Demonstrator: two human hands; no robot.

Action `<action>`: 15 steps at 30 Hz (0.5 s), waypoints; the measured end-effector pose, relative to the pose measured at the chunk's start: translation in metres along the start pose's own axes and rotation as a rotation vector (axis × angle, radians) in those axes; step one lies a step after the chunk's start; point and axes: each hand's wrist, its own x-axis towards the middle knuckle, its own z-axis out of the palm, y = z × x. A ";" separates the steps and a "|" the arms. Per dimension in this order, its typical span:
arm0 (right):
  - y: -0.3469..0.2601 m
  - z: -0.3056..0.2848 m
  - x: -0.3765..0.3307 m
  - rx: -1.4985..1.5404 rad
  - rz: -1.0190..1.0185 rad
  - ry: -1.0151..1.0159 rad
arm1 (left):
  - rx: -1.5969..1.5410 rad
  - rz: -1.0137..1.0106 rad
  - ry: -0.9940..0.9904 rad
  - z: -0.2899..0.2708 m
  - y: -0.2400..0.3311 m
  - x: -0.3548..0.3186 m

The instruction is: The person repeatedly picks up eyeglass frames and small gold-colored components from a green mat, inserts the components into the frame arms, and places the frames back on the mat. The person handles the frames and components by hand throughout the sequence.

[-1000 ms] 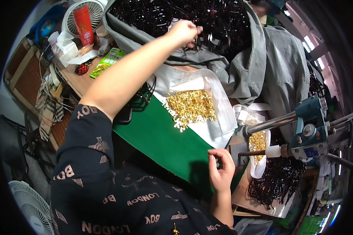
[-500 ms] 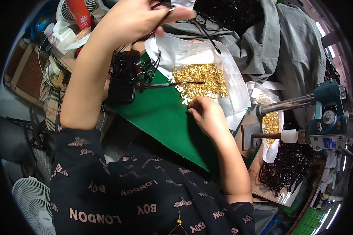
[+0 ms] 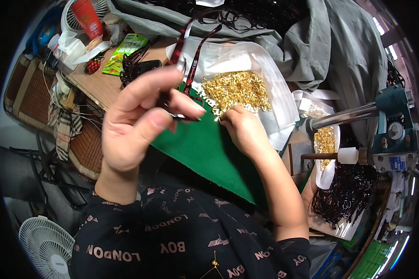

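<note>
My left hand is raised at left over the green mat, its fingers curled round a dark red mottled eyeglass frame. The frame's temples point up and away from me; its front is mostly hidden by my fingers and blurred. With fingertips pressed together, my right hand touches the near edge of a heap of small gold metal pieces. Whatever lies between those fingertips is hidden. The heap rests on a white sheet on the green mat.
A teal machine with a steel bar stands at right. Dark eyeglass parts and more gold pieces lie beside it. Grey cloth and a pile of dark frames are behind. A green packet lies at left.
My left hand has come down and nearer to me, bringing the eyeglass frame in front of the white sheet. My right hand stays at the near edge of the gold heap.
</note>
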 end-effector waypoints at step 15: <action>-0.051 -0.049 -0.079 1.095 0.097 0.524 | 0.136 -0.442 -0.333 0.087 -0.047 -0.005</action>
